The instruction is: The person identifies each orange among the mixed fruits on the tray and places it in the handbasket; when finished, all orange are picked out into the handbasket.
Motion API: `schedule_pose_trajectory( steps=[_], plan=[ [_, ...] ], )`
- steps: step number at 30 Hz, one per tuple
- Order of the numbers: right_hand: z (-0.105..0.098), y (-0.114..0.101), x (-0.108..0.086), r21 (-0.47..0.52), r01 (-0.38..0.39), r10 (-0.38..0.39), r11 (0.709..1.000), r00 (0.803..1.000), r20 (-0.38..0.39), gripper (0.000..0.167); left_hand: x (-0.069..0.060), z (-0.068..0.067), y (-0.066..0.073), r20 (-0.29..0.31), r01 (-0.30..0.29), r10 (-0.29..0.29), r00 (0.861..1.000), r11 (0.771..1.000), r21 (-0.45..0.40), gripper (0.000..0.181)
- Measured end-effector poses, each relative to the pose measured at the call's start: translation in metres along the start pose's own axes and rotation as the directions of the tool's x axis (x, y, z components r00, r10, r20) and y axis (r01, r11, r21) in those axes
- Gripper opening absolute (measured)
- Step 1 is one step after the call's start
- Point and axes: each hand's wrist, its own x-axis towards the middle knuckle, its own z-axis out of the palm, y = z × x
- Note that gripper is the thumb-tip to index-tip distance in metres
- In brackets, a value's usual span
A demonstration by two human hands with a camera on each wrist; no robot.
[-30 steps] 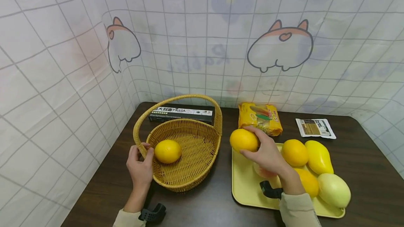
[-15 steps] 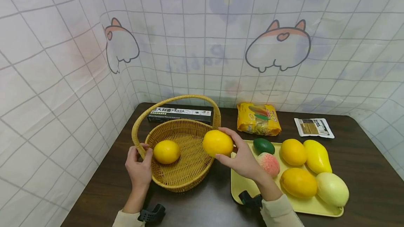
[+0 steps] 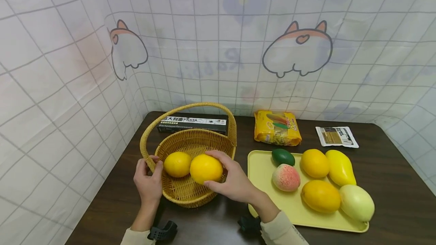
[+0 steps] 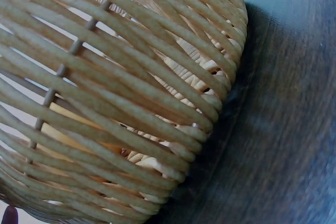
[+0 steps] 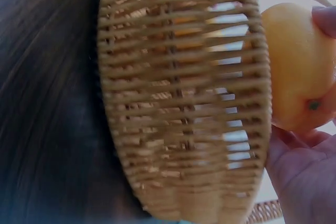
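Right hand (image 3: pixel 236 182) grips yellow fruit (image 3: pixel 206 168) over the basket (image 3: pixel 190 202) just below it, left hand (image 3: pixel 148 182) pinches the handle (image 3: pixel 204 104); likely placing step, next move probably calls for lowering and releasing, though clearance underneath is hard to judge.

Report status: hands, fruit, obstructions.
Left hand gripping basket handle. Right hand holding yellow fruit over the basket. Another lemon-yellow fruit inside, close by.

Basket (image 3: pixel 190 138), under the right fingers (image 3: pixel 221 155): woven wicker, ribbed, low sheen. Yellow fruit (image 3: pixel 205 169), between those fingers: smooth, satin. Peach (image 3: pixel 286 177), to their right: rough, matt. Tray (image 3: pixel 293 209), also right: smooth, plastic-like. Desk (image 3: pixel 206 227), below the fingers: wood-grained, semi-gloss. Packet (image 3: pixel 277 128), beyond them: creased, glossy film.
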Motion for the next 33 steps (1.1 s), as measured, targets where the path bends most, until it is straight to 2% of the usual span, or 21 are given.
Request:
schedule_pose_trajectory(
  steps=[6, 10, 16, 22, 29, 33],
  plan=[
    [0.011, -0.004, 0.01, -0.115, 0.0, 0.01, 0.993, 0.996, 0.09, 0.069, 0.0, 0.0, -0.002, 0.003, -0.003, 0.003, 1.0, 1.0, -0.006, 0.011],
    [0.014, -0.004, 0.018, -0.18, -0.015, 0.047, 0.984, 0.983, 0.176, 0.07, 0.001, 0.001, -0.002, 0.0, -0.007, 0.007, 1.0, 1.0, -0.01, 0.011],
    [0.018, -0.002, 0.027, -0.267, -0.039, 0.108, 0.963, 0.962, 0.249, 0.067, 0.0, 0.001, -0.001, 0.001, 0.011, -0.011, 1.0, 1.0, -0.011, 0.011],
    [0.019, -0.003, 0.032, -0.285, -0.054, 0.145, 0.957, 0.94, 0.309, 0.065, -0.001, 0.0, -0.002, -0.004, 0.019, -0.019, 1.0, 1.0, 0.001, 0.011],
    [0.022, 0.0, 0.036, -0.325, 0.002, 0.12, 0.946, 0.927, 0.355, 0.065, 0.0, 0.0, -0.002, -0.002, 0.018, -0.018, 1.0, 1.0, 0.001, 0.011],
    [0.024, 0.0, 0.037, -0.345, 0.0, 0.14, 0.939, 0.914, 0.381, 0.064, 0.0, 0.0, -0.003, -0.003, 0.019, -0.019, 1.0, 1.0, 0.001, 0.011]
  ],
)
